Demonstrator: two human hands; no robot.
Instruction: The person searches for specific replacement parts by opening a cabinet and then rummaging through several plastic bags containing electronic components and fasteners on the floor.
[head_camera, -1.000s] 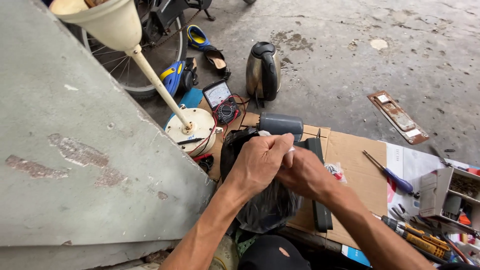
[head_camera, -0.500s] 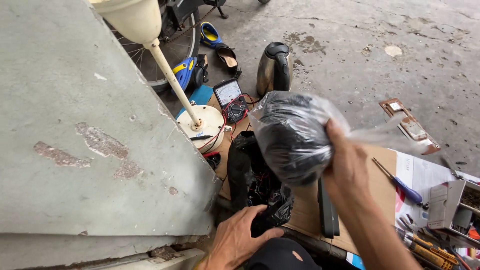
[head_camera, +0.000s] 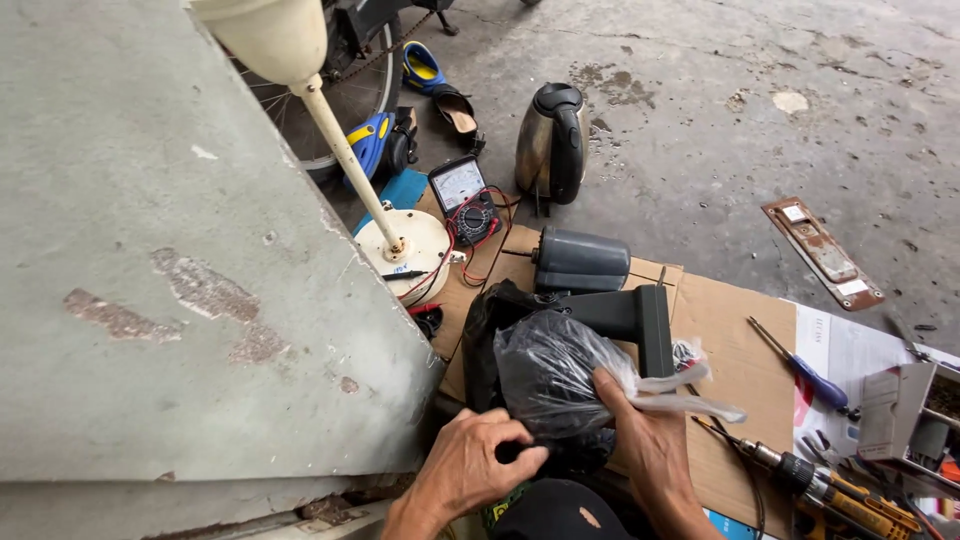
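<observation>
Two hands grip a clear plastic bag (head_camera: 555, 375) of something dark (contents unclear) over cardboard (head_camera: 735, 345) on the floor: right hand (head_camera: 650, 445) underneath, left hand (head_camera: 475, 465) pinching its lower edge.

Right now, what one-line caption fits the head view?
Both hands, left and right, grip a black object wrapped in a clear plastic bag over cardboard beside a multimeter.

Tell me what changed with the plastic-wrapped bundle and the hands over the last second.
The right hand has brought the black bundle in clear crinkled plastic down from mid-air to the cardboard sheet. The left hand, which had let go, now grips its underside. The steel kettle, multimeter and cream fan base stayed put.
</observation>
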